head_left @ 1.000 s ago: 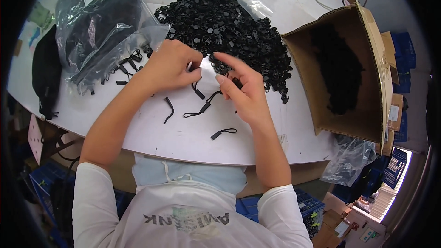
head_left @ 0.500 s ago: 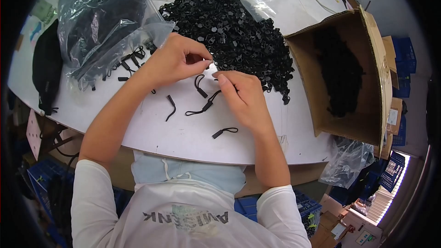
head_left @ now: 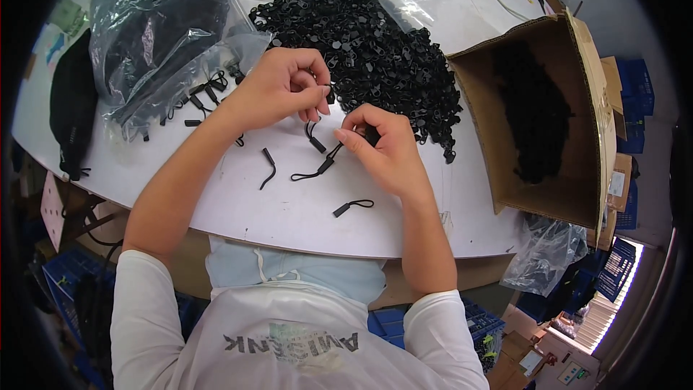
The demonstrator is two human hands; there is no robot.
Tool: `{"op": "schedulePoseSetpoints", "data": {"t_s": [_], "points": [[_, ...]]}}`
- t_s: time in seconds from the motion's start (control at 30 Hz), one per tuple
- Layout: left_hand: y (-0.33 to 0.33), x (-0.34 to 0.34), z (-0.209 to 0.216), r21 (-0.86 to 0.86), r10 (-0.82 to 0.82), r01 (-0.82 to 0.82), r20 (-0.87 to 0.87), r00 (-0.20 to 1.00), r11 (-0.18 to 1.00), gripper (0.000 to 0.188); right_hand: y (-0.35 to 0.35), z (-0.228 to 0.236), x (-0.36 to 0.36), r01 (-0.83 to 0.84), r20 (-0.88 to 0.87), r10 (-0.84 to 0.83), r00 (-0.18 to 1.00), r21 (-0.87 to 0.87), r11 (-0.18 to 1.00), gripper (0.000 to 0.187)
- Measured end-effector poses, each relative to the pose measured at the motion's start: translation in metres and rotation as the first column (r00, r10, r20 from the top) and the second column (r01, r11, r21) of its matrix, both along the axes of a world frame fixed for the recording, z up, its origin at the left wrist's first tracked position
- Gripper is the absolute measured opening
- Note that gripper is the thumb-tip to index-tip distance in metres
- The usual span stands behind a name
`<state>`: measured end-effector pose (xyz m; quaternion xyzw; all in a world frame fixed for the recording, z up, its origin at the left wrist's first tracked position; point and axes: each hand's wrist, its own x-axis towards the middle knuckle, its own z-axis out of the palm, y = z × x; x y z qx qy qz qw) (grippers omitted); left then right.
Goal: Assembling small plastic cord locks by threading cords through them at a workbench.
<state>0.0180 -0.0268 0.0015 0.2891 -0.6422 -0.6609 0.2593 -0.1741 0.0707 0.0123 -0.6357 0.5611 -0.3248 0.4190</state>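
Observation:
My left hand (head_left: 296, 90) is closed at the near edge of a heap of small black zipper sliders (head_left: 361, 36). A tiny dark piece shows at its thumb and fingertips, too small to name. To its right, my right hand (head_left: 382, 146) is half curled around something black, mostly hidden by the fingers. Black cord zipper pulls lie on the white table below the hands: one looped pull (head_left: 352, 207) nearest me, one with a bent cord (head_left: 268, 166), and others close to the right thumb (head_left: 317, 172). Several more pulls (head_left: 206, 94) lie left of my left wrist.
A large clear plastic bag (head_left: 166, 36) of dark goods stands at the far left, beside a black pouch (head_left: 72, 108). On the right, an open cardboard box (head_left: 476, 108) lies with a black mass inside. A crumpled plastic bag (head_left: 545, 256) hangs by the table edge.
My hands have moved slightly apart, and the left fingers have curled lower. The right fingers have bent inward, with black now showing between them. The pulls on the table have stayed put.

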Motion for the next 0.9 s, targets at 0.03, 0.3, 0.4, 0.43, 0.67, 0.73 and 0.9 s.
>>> {"op": "schedulePoseSetpoints", "data": {"t_s": [0.03,0.3,0.4,0.43,0.67,0.73,0.9], "points": [[0.0,0.0,0.001,-0.001,0.002,-0.002,0.001,1.0,1.0,0.008,-0.001,-0.001,0.001,-0.002,0.001,0.002,1.0,-0.001,1.0,0.014],[0.04,-0.027,-0.004,-0.166,0.141,-0.14,-0.005,0.99,0.976,0.008,0.005,-0.017,0.036,0.346,0.234,-0.29,0.928,-0.25,0.904,0.01],[0.039,-0.029,-0.002,-0.347,0.235,-0.231,-0.032,0.971,0.909,0.006,0.004,-0.017,0.035,0.306,0.215,-0.257,0.942,-0.239,0.922,0.01],[0.038,-0.028,-0.001,-0.422,0.269,-0.261,-0.042,0.962,0.868,0.006,0.005,-0.016,0.033,0.274,0.189,-0.234,0.954,-0.222,0.936,0.009],[0.032,-0.025,-0.002,-0.39,0.237,-0.224,-0.017,0.971,0.893,0.008,0.002,-0.004,0.027,0.034,-0.233,-0.149,0.961,-0.435,0.9,0.007],[0.03,-0.022,0.001,-0.379,0.213,-0.198,-0.003,0.977,0.904,0.008,0.002,0.001,0.027,0.007,-0.289,-0.16,0.944,-0.468,0.884,0.007],[0.024,-0.02,-0.007,-0.346,0.219,-0.188,0.052,0.974,0.919,0.01,0.003,0.005,0.018,-0.058,-0.398,-0.19,0.897,-0.534,0.844,0.011]]}}
